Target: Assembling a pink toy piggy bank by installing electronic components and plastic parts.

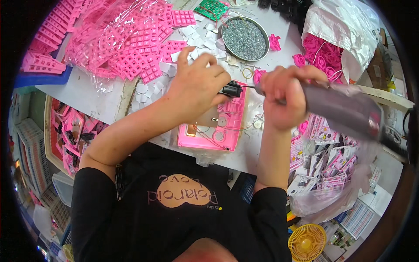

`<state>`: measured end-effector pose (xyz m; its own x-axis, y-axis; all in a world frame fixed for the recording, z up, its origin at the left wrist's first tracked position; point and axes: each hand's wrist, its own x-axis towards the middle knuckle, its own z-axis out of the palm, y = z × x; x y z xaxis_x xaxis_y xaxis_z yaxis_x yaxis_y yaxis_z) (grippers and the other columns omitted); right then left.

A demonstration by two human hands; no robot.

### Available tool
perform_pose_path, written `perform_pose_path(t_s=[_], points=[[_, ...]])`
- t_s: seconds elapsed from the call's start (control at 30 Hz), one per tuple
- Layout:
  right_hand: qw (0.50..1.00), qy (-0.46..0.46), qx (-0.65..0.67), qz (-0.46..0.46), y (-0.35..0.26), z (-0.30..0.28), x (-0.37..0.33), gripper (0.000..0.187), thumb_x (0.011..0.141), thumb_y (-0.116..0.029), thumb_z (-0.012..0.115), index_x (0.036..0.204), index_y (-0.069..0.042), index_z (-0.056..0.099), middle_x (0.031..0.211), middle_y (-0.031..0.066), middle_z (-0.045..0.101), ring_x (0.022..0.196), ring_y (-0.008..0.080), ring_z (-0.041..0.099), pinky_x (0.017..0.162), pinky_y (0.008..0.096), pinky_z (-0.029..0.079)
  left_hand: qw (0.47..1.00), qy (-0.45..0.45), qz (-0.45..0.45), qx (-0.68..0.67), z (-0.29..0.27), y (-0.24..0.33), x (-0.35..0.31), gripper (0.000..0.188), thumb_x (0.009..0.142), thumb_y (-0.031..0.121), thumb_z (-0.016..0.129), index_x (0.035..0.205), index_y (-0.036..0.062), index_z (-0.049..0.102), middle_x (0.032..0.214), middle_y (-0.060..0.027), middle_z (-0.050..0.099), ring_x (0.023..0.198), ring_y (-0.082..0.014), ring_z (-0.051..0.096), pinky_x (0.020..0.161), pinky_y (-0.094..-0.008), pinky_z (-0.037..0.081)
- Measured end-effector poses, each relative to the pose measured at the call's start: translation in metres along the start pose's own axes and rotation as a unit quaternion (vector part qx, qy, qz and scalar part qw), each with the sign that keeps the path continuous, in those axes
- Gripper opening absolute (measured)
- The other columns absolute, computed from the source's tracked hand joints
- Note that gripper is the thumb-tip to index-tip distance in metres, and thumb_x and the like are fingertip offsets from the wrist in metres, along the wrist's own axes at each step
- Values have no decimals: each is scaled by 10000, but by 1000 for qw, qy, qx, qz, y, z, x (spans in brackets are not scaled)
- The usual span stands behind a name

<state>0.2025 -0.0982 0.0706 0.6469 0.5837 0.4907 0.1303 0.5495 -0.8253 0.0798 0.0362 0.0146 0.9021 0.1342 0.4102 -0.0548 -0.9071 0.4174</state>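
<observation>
My right hand (pixel 286 94) is wrapped round a dark grey electric screwdriver (pixel 345 107), held nearly level. Its thin bit points left and meets the end of a small black plastic part (pixel 232 89). That part is pinched by my left hand (pixel 198 83), its other fingers curled above; the fingertips partly hide it. Beneath lies an open pink plastic housing (pixel 205 142) with thin wires, a brown board and round parts inside. My left hand covers some of the housing's far side.
A round metal dish of small screws (pixel 245 38) stands beyond the housing. Pink keypad pieces (pixel 135 52) and white paper squares (pixel 198 37) cover the far left. A green circuit board (pixel 211 8) lies behind. On the right are a silvery bag (pixel 342 28) and printed packets (pixel 325 161).
</observation>
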Motion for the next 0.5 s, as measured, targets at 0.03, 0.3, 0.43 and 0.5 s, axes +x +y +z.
perform_pose_path(t_s=[0.03, 0.3, 0.43, 0.5], points=[[1000, 11, 5, 10, 7, -2, 2, 241, 904, -66, 540, 1134, -97, 477, 619, 33, 434, 493, 137, 406, 494, 333, 403, 998, -55, 4, 20, 2, -4, -1, 365, 746, 294, 823, 1050, 160, 672, 1051, 27, 664, 1156, -212, 559, 1080, -580, 237], [993, -32, -113, -2, 36, -4, -4, 196, 902, -10, 562, 967, -75, 389, 607, 70, 457, 480, 135, 408, 473, 321, 410, 999, -49, 7, 7, 3, -6, -1, 377, 727, 283, 827, 1048, 155, 677, 1031, 30, 665, 1110, -203, 579, 1075, -593, 258], [982, -82, -168, -25, 42, -9, -4, 207, 894, 10, 582, 935, -67, 394, 608, 79, 483, 482, 130, 428, 467, 308, 406, 998, -56, 19, -4, 2, -11, 2, 391, 721, 277, 829, 1054, 147, 671, 1031, 29, 657, 1088, -194, 584, 1080, -584, 266], [981, -93, -168, -22, 44, -9, -5, 222, 883, 25, 594, 915, -63, 393, 602, 82, 490, 483, 130, 438, 464, 302, 404, 998, -50, 26, 2, 3, -10, 1, 351, 737, 276, 830, 1012, 143, 658, 1001, 15, 634, 1090, -200, 576, 1098, -580, 272]])
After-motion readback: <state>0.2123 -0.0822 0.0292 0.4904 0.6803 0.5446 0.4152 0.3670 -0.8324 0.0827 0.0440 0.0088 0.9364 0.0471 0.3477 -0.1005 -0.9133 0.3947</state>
